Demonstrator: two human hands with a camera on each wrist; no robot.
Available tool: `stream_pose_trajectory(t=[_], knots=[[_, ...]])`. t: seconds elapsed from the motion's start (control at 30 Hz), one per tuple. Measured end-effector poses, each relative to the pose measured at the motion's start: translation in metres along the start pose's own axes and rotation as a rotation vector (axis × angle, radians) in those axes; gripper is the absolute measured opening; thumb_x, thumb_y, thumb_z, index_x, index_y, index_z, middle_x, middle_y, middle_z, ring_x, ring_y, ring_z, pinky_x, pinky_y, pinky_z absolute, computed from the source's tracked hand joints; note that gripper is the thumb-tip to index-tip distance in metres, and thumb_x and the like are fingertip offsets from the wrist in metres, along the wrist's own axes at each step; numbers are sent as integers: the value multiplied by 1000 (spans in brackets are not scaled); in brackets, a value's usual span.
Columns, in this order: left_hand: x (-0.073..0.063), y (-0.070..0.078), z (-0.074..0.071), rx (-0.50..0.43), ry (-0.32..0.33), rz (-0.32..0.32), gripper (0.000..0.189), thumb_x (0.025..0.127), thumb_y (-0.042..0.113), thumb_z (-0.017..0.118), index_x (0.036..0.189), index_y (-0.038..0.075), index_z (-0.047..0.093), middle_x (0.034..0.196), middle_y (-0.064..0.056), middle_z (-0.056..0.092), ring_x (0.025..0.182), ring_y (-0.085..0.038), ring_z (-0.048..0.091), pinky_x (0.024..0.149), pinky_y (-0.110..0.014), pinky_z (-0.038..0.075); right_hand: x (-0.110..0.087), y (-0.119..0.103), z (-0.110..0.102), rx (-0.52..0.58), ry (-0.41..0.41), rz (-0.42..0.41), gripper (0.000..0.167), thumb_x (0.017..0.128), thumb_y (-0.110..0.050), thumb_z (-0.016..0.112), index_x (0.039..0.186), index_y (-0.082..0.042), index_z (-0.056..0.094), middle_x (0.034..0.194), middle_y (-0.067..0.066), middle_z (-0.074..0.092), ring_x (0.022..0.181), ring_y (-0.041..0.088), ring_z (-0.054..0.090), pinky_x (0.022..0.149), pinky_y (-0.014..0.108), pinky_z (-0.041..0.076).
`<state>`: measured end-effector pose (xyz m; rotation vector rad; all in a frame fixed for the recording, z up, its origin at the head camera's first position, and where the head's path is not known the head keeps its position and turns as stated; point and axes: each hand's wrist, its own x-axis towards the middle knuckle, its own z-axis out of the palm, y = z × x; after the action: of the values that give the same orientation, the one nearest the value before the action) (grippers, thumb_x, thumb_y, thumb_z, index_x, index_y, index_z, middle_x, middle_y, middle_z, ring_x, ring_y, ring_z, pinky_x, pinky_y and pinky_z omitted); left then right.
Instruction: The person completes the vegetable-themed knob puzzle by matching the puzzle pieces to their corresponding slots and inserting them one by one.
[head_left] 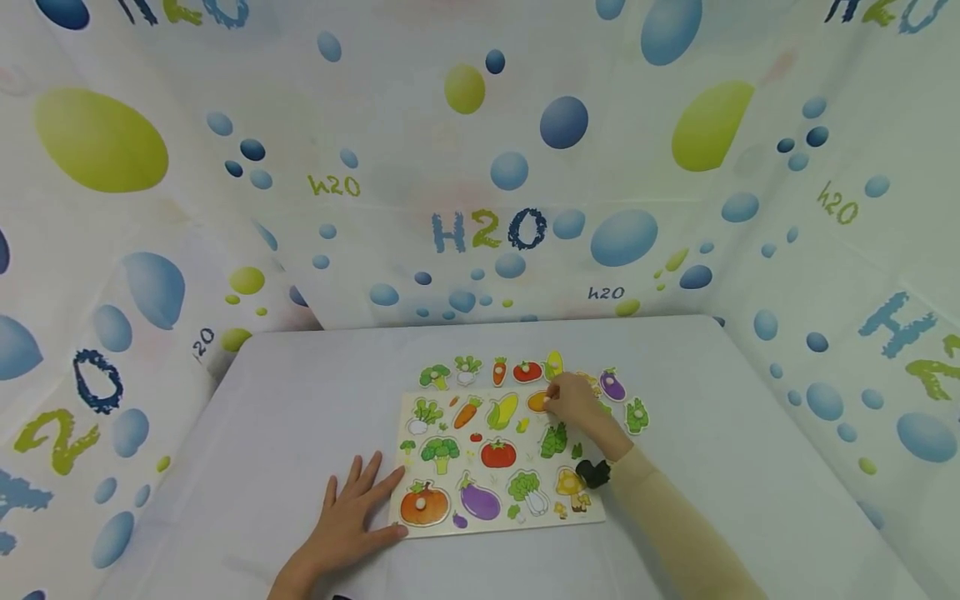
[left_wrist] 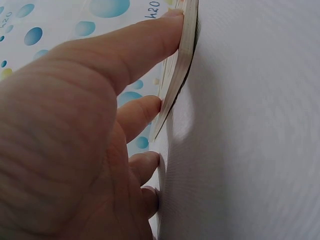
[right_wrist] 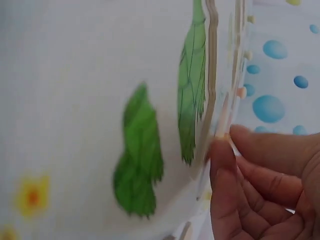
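A white wooden vegetable puzzle board (head_left: 517, 521) lies on the table with pictures of vegetables on it. My left hand (head_left: 348, 517) is spread at its left edge, thumb at the lower corner and forefinger on the edge. In the left wrist view those fingertips (left_wrist: 172, 32) touch the board's side. At the board's upper right, my right hand (head_left: 577, 408) pinches an orange oval puzzle piece (head_left: 536, 402) between thumb and forefinger, close over the board. Its knob is mostly hidden by the fingers. A pumpkin piece (head_left: 424, 505) with a knob sits in the lower left of the board.
Behind the board lie loose knobbed pieces: broccoli (head_left: 434, 377), a turnip (head_left: 467, 369), a carrot (head_left: 499, 372), a tomato (head_left: 527, 372), corn (head_left: 554, 364), an eggplant (head_left: 612, 384) and a green vegetable (head_left: 637, 416). The right hand partly covers others. White cloth covers the table (head_left: 300, 400).
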<state>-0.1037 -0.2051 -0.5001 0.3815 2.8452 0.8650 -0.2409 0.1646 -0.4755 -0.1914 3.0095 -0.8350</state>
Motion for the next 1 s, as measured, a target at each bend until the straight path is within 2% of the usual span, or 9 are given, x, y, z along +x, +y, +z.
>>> stream_pose_trajectory(t=[0.2, 0.43, 0.6, 0.73, 0.87, 1.0], knots=[[0, 1, 2, 3, -4, -4, 83, 72, 54, 77, 143, 19, 51, 159, -20, 26, 147, -51, 8, 111, -73, -4, -12, 7, -18, 84, -6, 48, 20, 86, -14, 74, 99, 0, 69, 85, 8, 64, 74, 18, 55, 65, 29, 50], [1, 2, 1, 3, -21, -8, 83, 73, 54, 76, 144, 19, 50, 160, -20, 24, 148, -51, 7, 112, -73, -5, -31, 29, -51, 79, 116, -10, 21, 87, -10, 71, 105, 2, 69, 87, 10, 68, 79, 21, 60, 71, 35, 52], [2, 1, 1, 6, -18, -10, 84, 73, 56, 76, 144, 19, 50, 160, -20, 24, 148, -50, 6, 112, -73, -5, -37, 51, -71, 90, 156, 42, 27, 88, -11, 70, 111, 3, 67, 93, 15, 68, 83, 26, 63, 70, 34, 53], [2, -1, 3, 16, -17, -11, 84, 73, 57, 75, 144, 20, 50, 160, -19, 23, 148, -50, 6, 111, -73, -5, -40, 70, -80, 76, 133, 106, 30, 90, -13, 69, 116, 3, 65, 98, 18, 67, 88, 29, 62, 70, 35, 54], [2, -3, 3, 26, -15, -10, 84, 73, 58, 74, 144, 21, 50, 161, -19, 23, 148, -50, 6, 111, -73, -5, -43, 86, -83, 43, 93, 133, 31, 90, -14, 68, 116, 4, 64, 99, 20, 67, 91, 32, 63, 70, 38, 54], [3, -3, 2, 24, -20, -12, 84, 73, 58, 75, 144, 21, 49, 161, -19, 23, 148, -50, 5, 111, -73, -6, -48, 96, -83, 32, 23, 159, 31, 88, -13, 69, 113, 4, 65, 99, 21, 66, 90, 33, 62, 67, 38, 54]])
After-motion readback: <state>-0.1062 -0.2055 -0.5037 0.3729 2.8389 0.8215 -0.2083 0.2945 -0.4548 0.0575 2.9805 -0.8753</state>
